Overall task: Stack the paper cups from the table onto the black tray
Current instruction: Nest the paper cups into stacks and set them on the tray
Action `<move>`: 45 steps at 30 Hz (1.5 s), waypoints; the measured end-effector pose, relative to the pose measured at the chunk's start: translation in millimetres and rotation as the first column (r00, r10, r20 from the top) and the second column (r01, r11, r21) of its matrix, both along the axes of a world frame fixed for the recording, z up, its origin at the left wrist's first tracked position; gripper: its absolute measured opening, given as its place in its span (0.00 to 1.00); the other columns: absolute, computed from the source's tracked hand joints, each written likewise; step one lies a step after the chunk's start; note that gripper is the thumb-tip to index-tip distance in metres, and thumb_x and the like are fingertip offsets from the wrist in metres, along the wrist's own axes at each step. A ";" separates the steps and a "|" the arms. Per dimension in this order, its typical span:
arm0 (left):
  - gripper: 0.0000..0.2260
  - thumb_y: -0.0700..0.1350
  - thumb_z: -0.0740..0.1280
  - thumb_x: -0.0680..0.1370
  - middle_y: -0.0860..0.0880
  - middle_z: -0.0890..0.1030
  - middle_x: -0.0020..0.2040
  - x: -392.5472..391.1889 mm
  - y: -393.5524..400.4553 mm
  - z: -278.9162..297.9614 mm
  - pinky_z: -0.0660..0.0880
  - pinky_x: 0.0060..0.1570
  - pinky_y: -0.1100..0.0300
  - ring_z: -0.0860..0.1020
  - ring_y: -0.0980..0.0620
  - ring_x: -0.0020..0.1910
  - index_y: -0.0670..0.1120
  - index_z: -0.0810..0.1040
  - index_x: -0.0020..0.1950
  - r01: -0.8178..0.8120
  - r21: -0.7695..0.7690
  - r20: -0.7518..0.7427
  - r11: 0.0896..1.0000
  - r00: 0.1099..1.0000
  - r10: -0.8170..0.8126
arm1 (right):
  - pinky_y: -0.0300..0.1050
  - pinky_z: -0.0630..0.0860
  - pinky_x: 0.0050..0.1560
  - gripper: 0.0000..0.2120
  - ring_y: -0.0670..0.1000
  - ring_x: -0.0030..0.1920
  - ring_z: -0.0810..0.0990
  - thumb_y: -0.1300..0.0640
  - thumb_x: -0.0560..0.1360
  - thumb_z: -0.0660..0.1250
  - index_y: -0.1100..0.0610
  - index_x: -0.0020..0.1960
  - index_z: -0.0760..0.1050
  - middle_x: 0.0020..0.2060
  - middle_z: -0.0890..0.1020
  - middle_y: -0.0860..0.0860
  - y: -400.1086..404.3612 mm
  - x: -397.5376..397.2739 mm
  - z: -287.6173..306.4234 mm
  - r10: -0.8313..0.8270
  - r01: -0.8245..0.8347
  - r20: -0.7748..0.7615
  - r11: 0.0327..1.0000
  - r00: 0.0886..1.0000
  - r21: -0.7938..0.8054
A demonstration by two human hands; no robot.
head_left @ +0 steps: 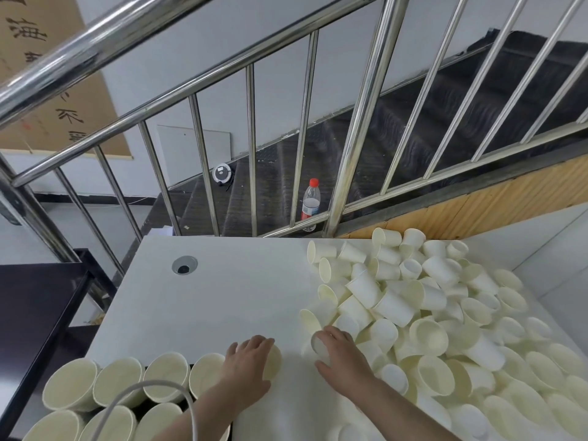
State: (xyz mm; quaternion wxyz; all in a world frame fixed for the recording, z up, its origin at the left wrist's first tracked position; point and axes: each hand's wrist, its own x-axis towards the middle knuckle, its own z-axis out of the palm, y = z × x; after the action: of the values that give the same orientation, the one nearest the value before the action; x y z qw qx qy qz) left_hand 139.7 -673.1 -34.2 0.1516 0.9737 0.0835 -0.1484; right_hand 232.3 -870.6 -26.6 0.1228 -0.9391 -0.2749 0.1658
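Observation:
A large heap of loose white paper cups (445,313) covers the right half of the white table (222,297). At the lower left, several upright cup stacks (165,380) stand on the black tray (144,407), which is mostly hidden under them. My left hand (248,367) lies over the top of a cup (275,361) at the right end of that row, its fingers curled over the rim. My right hand (340,354) grips a cup lying on its side (319,345) at the heap's left edge.
A steel stair railing (359,122) runs behind the table's far edge. A plastic bottle (310,202) with a red cap stands beyond it. A round cable port (184,265) is set in the tabletop. A black shelf (38,297) stands at left. A white cable (152,386) arcs over the stacks.

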 end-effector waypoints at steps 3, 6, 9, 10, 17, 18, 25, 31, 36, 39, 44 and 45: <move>0.35 0.52 0.67 0.73 0.54 0.60 0.74 1.0 0.9 1.8 0.44 0.75 0.50 0.59 0.53 0.74 0.53 0.54 0.77 0.006 0.005 0.011 1.000 1.000 -0.006 | 0.44 0.74 0.56 0.20 0.49 0.63 0.67 0.50 0.77 0.65 0.51 0.67 0.67 0.64 0.66 0.45 4.2 0.9 -3.2 0.004 -0.004 0.004 1.000 1.000 0.003; 0.36 0.57 0.67 0.73 0.54 0.60 0.74 2.5 0.6 4.8 0.40 0.75 0.51 0.59 0.54 0.74 0.52 0.55 0.77 0.008 -0.010 0.037 1.000 0.999 -0.007 | 0.43 0.74 0.56 0.18 0.49 0.61 0.70 0.51 0.77 0.65 0.52 0.66 0.68 0.63 0.67 0.45 7.5 1.4 -4.9 -0.007 0.007 -0.014 1.000 1.000 0.016; 0.37 0.59 0.67 0.73 0.54 0.61 0.74 4.2 -1.2 5.3 0.40 0.75 0.54 0.60 0.56 0.74 0.51 0.56 0.77 -0.002 -0.066 0.077 0.998 0.997 0.008 | 0.42 0.73 0.57 0.16 0.48 0.59 0.72 0.52 0.77 0.65 0.52 0.63 0.70 0.61 0.69 0.45 7.6 1.0 -7.0 -0.054 0.059 -0.052 0.995 0.997 0.085; 0.37 0.60 0.67 0.72 0.54 0.61 0.74 5.2 -1.9 5.5 0.40 0.74 0.55 0.60 0.56 0.73 0.51 0.56 0.77 -0.012 -0.097 0.096 0.995 0.995 0.022 | 0.40 0.73 0.56 0.15 0.47 0.58 0.73 0.52 0.76 0.66 0.51 0.61 0.71 0.60 0.70 0.44 7.5 1.6 -5.9 -0.106 0.116 -0.077 0.982 0.991 0.149; 0.39 0.60 0.71 0.70 0.58 0.64 0.71 12.8 -16.4 16.8 0.65 0.65 0.65 0.66 0.59 0.69 0.52 0.57 0.76 -0.117 -0.427 0.229 0.897 0.945 0.232 | 0.47 0.81 0.45 0.05 0.52 0.48 0.80 0.56 0.76 0.68 0.56 0.50 0.79 0.48 0.80 0.53 13.6 8.9 22.0 -0.301 0.787 -0.751 0.431 0.587 0.442; 0.39 0.60 0.72 0.70 0.59 0.65 0.70 13.5 -18.4 17.9 0.67 0.63 0.65 0.67 0.60 0.67 0.53 0.57 0.76 -0.122 -0.456 0.237 0.882 0.938 0.253 | 0.46 0.80 0.43 0.06 0.54 0.48 0.79 0.56 0.76 0.67 0.58 0.50 0.80 0.49 0.80 0.55 13.5 9.6 23.4 -0.269 0.824 -0.804 0.390 0.530 0.411; 0.35 0.55 0.74 0.68 0.60 0.69 0.61 17.5 -23.9 21.5 0.70 0.55 0.70 0.73 0.64 0.57 0.52 0.64 0.72 -0.100 -0.551 0.259 0.828 0.923 0.283 | 0.44 0.79 0.42 0.06 0.53 0.48 0.80 0.57 0.77 0.67 0.58 0.50 0.79 0.48 0.82 0.54 8.1 5.8 21.1 -0.283 0.820 -0.793 0.389 0.539 0.419; 0.37 0.59 0.65 0.66 0.58 0.67 0.65 19.5 -30.8 22.0 0.67 0.60 0.65 0.68 0.56 0.63 0.54 0.61 0.74 0.023 -0.374 0.291 0.927 0.952 0.094 | 0.34 0.73 0.43 0.11 0.41 0.40 0.77 0.42 0.72 0.71 0.46 0.49 0.79 0.47 0.81 0.41 9.6 -4.4 23.4 -0.315 0.503 -0.402 0.656 0.860 0.562; 0.39 0.64 0.58 0.64 0.60 0.66 0.67 19.3 -36.8 16.7 0.72 0.59 0.57 0.67 0.56 0.65 0.56 0.59 0.75 0.040 -0.317 0.243 0.948 0.969 0.041 | 0.33 0.73 0.39 0.07 0.41 0.35 0.78 0.56 0.74 0.67 0.48 0.51 0.78 0.48 0.81 0.42 12.8 -8.6 21.4 -0.247 0.408 -0.380 0.802 0.891 0.436; 0.37 0.61 0.64 0.68 0.59 0.65 0.68 17.3 -33.7 17.2 0.69 0.62 0.60 0.67 0.57 0.66 0.55 0.58 0.75 0.043 -0.313 0.209 0.949 0.977 0.025 | 0.42 0.79 0.46 0.10 0.46 0.43 0.80 0.61 0.73 0.64 0.50 0.52 0.77 0.48 0.80 0.43 9.2 -5.7 14.8 -0.307 0.443 -0.376 0.821 0.875 0.361; 0.38 0.56 0.68 0.72 0.53 0.59 0.74 15.3 -16.7 13.9 0.62 0.69 0.60 0.61 0.52 0.72 0.52 0.55 0.77 0.039 -0.175 0.091 0.984 0.996 -0.023 | 0.40 0.78 0.46 0.11 0.46 0.46 0.78 0.64 0.74 0.62 0.50 0.51 0.73 0.46 0.78 0.43 6.0 -0.6 7.5 -0.359 0.454 -0.336 0.850 0.871 0.267; 0.38 0.56 0.69 0.71 0.52 0.58 0.74 14.9 -14.2 13.0 0.63 0.69 0.59 0.59 0.51 0.73 0.52 0.55 0.77 0.026 -0.163 0.056 0.986 0.998 -0.017 | 0.37 0.76 0.44 0.12 0.45 0.46 0.77 0.65 0.74 0.62 0.49 0.51 0.73 0.46 0.78 0.44 6.1 -0.4 6.5 -0.356 0.445 -0.332 0.860 0.874 0.251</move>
State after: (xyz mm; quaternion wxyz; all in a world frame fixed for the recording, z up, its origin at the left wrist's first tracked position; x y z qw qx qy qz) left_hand 154.6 -687.2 -21.2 0.2317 0.9624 0.0566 -0.1299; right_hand 231.9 -864.5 -20.1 0.3420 -0.9110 -0.0752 0.2178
